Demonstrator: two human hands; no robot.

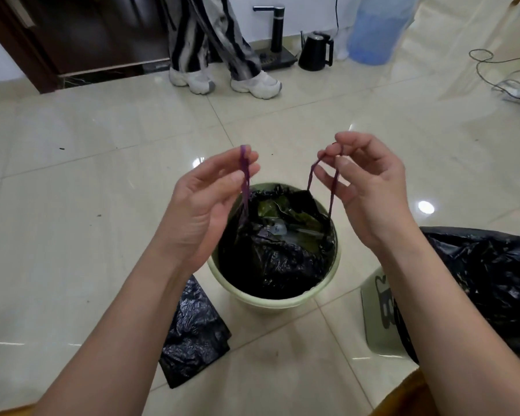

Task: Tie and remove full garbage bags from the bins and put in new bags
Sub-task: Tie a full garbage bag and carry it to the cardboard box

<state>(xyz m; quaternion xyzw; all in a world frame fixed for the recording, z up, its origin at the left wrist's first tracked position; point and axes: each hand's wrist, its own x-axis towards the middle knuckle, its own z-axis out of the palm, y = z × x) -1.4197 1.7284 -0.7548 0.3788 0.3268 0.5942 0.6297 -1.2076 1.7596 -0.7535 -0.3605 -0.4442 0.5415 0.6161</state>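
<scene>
A pale green round bin (270, 303) stands on the tiled floor below my hands. Inside it sits a black garbage bag (270, 259) with green scraps and clear plastic showing at its mouth. Two purple drawstring loops rise from the bag. My left hand (204, 205) pinches the left drawstring (244, 175) between thumb and fingers. My right hand (370, 187) pinches the right drawstring (312, 172), which hangs as a loop over its fingertips. Both hands are held above the bin, apart from each other.
A folded black bag (192, 334) lies on the floor left of the bin. At the right stands a second bin (379, 319) lined with a black bag (487, 283). Another person's legs and white shoes (222, 79) are beyond, near a black kettle (315, 52), a water bottle (376, 28) and cables (499, 82).
</scene>
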